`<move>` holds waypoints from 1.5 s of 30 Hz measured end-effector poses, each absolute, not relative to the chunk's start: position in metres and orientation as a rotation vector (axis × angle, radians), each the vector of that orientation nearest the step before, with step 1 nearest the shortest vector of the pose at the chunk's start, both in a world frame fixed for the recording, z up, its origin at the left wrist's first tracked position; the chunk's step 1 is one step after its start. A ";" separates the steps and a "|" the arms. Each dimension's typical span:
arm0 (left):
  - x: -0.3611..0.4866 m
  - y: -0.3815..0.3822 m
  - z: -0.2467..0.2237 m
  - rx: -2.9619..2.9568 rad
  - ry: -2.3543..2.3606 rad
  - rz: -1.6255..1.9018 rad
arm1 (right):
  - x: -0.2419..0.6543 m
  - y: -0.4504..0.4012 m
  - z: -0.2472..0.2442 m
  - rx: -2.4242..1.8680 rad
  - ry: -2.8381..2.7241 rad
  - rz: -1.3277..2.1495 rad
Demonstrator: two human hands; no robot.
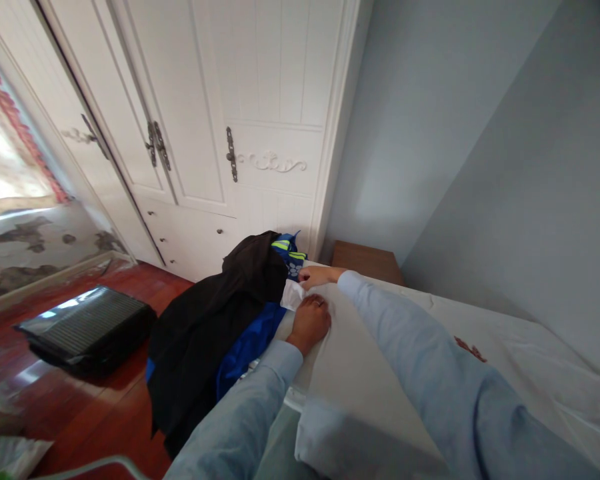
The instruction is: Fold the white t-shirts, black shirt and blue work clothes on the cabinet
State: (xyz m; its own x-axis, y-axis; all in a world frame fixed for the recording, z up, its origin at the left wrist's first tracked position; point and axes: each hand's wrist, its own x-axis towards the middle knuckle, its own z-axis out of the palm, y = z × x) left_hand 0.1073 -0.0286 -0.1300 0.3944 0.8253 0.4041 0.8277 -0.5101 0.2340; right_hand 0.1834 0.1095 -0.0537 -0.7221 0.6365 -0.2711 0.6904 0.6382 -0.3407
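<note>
R hand (316, 274) grip clamped on cloth (293, 295), not yet flat; L hand (312, 323) on sheet (363, 353), grip unclear; clothes (215, 313) heaped alongside.

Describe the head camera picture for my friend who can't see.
A person's left hand and right hand touch white fabric at the edge of a white-covered bed. Black and blue clothes lie beside them, before a white wardrobe; a dark case sits on the reddish floor.

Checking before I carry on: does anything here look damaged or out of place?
The wall below the curtain looks damaged: dark, ragged patches suggest its surface has flaked. Black cloth droops untidily over the bed's edge.
</note>
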 end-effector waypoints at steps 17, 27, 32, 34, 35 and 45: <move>0.109 -0.034 -0.121 -2.615 -1.662 -0.598 | 0.179 0.110 -0.048 1.002 2.310 -1.244; 0.110 -0.029 -0.129 -2.590 -1.556 -0.727 | 0.185 0.120 -0.042 1.098 2.639 -1.211; 0.109 -0.028 -0.131 -2.578 -1.540 -0.744 | 0.185 0.117 -0.042 1.048 2.932 -1.166; 0.108 -0.028 -0.131 -2.570 -1.537 -0.752 | 0.186 0.112 -0.043 1.020 2.919 -1.252; 0.108 -0.028 -0.131 -2.568 -1.535 -0.757 | 0.187 0.109 -0.043 1.012 2.861 -1.329; 0.110 -0.031 -0.122 -2.612 -1.641 -0.661 | 0.195 0.104 -0.052 1.144 2.390 -1.778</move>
